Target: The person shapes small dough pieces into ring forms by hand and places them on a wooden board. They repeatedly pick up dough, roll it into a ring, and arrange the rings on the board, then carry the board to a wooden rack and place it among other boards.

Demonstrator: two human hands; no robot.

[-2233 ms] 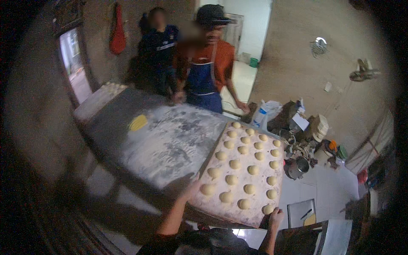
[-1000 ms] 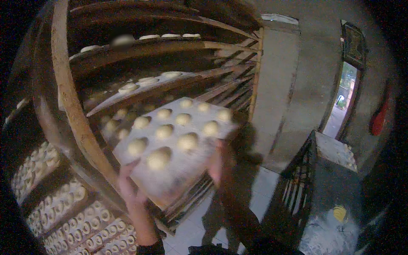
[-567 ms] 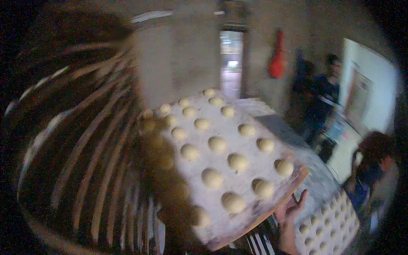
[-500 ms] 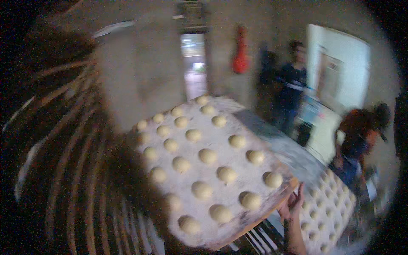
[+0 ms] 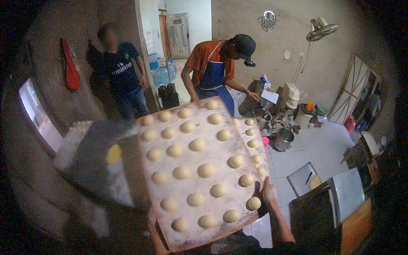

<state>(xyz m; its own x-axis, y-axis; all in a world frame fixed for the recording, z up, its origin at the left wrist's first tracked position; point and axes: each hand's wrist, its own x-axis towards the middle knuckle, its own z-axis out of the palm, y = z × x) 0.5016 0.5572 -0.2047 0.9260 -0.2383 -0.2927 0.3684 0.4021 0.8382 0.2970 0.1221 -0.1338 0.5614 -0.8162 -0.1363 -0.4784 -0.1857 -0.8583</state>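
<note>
A wide floured wooden board (image 5: 180, 187) fills the middle of the view, carrying several rows of round pale dough balls (image 5: 205, 170). At its near left corner my left hand (image 5: 154, 225) grips the edge, its fingers mostly hidden under the board. On the right edge, near the lower corner, my right hand (image 5: 268, 193) is closed round the rim. The board is held up off any surface, slightly tilted. Just beyond its right side, partly covered by it, another row of dough balls (image 5: 253, 143) sits on a second board.
A grey tabletop (image 5: 93, 140) with a yellow piece (image 5: 114, 154) lies left. One person in a blue apron (image 5: 212, 76) bends over beyond the board; another in a dark shirt (image 5: 121, 63) stands left. A metal pot (image 5: 284, 139) and a dark cabinet (image 5: 314, 216) are right.
My view has swung to the right, away from the rack on the left. The board has come along, still in my right hand; my left hand now shows at its near corner.
</note>
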